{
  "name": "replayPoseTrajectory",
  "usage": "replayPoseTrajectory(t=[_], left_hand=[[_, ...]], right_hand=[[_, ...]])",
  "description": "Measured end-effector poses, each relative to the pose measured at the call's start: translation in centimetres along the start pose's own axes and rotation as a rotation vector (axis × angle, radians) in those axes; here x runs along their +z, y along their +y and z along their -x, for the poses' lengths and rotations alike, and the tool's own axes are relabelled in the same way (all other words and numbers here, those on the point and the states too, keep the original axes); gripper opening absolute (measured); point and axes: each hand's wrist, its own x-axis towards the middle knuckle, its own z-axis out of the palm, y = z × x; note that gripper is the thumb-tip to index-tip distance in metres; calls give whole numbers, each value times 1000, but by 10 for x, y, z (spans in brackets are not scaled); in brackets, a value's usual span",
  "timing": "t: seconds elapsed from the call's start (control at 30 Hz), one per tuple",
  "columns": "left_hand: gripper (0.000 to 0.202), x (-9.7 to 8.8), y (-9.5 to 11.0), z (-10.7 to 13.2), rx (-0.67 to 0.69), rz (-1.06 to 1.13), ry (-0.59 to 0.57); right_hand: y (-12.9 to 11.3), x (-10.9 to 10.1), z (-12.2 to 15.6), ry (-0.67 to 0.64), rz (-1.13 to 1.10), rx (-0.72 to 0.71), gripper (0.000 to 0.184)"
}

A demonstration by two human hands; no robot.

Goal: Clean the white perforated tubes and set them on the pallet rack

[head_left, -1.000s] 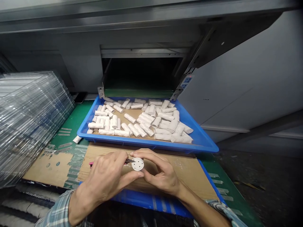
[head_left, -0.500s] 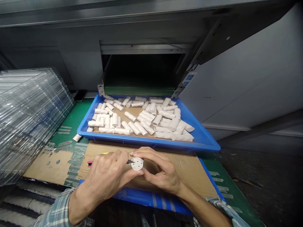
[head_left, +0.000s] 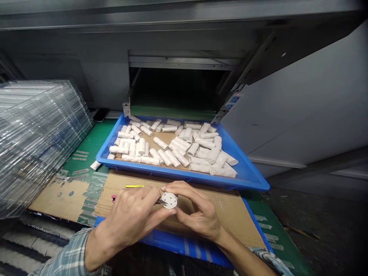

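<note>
Your right hand [head_left: 198,216] is closed around a small white disc [head_left: 169,200], its fingertips curling over the far edge and its thumb under the near side. The disc sits between your hands, just above the cardboard sheet [head_left: 227,207]. It is round, flat and chalky-looking, with a few small holes punched through its face, and it shows no visible marks beyond them.

Your left hand [head_left: 129,214] grips a slim pink-handled tool [head_left: 113,197], and the tool's dark metal tip [head_left: 161,201] reaches the disc's left edge. A thin yellow strip [head_left: 134,186] shows just past your left knuckles, but you cannot tell whether it lies on the cardboard or belongs to the tool.

Just beyond your hands sits a blue plastic tray [head_left: 184,177], heaped with white cylinders [head_left: 161,143] lying every which way. One loose white cylinder [head_left: 95,165] rests beside the tray, ahead of your left hand. Further left, a stack of clear plastic sheets [head_left: 37,142] leans at the edge of the green bench mat [head_left: 86,142].
</note>
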Motion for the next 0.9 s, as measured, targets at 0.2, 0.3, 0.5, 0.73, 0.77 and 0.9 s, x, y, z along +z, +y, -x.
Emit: replayPoseTrajectory(t=[0.2,0.3,0.5,0.73,0.77,0.9], left_hand=[[49,-4,0,0,-51,-121,-67],[49,-4,-2,0,-48,-146,-81],[51,-3,-4,0,-27,-133,-66],[54,-4,-3,-1,-12,-165,-68],[54,-4,-3,-1,-9,-162,-68],[53,-3,-5,1,-6,-128,-86]], right_hand=[[-1,1,-1,-2,1,-4,40],[-1,0,-2,-4,6,-15,42],[1,0,-1,-9,26,-18,38],[2,2,-1,-2,16,-42,40],[1,2,-1,-2,19,-43,40],[1,2,0,0,17,-44,39]])
